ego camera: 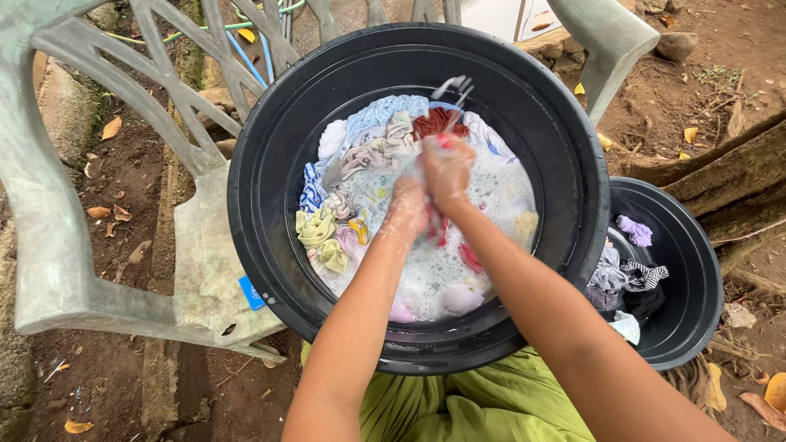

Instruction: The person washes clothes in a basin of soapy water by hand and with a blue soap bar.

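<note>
A large black basin (262, 245) rests on a grey plastic chair and holds soapy water with several coloured cloths. My left hand (407, 209) and my right hand (446, 168) are both covered in suds above the middle of the basin. Together they grip a red cloth (438, 227), which shows between and below the hands. Other pieces float around them: a dark red cloth (434, 123) at the far side, a pale blue cloth (381, 110) beside it, and yellow-green cloths (315, 229) at the left.
A smaller black basin (696, 270) stands on the ground at the right with several wrung cloths inside. The grey plastic chair (196, 262) extends left and behind. Tree roots (729, 176) run at the right; bare soil with dry leaves surrounds everything. A green garment (458, 405) covers my lap.
</note>
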